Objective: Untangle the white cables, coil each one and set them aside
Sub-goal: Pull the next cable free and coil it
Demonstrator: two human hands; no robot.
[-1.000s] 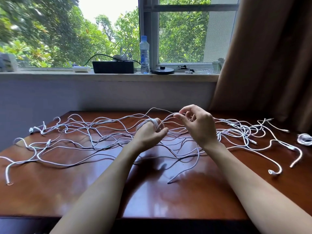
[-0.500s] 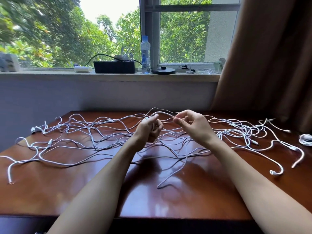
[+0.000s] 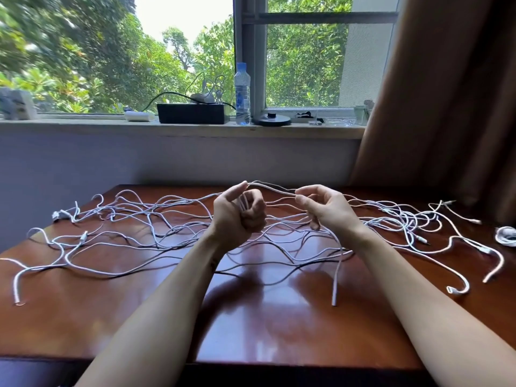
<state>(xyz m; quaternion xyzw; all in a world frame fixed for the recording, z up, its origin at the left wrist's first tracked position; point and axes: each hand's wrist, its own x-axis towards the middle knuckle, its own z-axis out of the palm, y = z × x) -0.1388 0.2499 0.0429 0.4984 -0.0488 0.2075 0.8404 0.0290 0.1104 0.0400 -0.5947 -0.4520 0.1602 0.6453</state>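
The left hand [image 3: 240, 215] curls round a small coil [image 3: 244, 203] and the right hand [image 3: 328, 209] pinches the same white cable [image 3: 270, 187], mid frame. The other cables [image 3: 139, 219] lie in a mess across the worktop [image 3: 251, 317]. The loose end [image 3: 334, 298] could snag on them and pull a knot tight. The left hand hides most of the coil. A wound cable [image 3: 506, 236] at the right edge is cut off.

Wooden table [image 3: 83, 325]. Windowsill [image 3: 83, 127] holds water bottle [image 3: 242, 94], black box [image 3: 192, 113], round black disc [image 3: 271, 120]. Brown curtain [image 3: 446, 93] at right.
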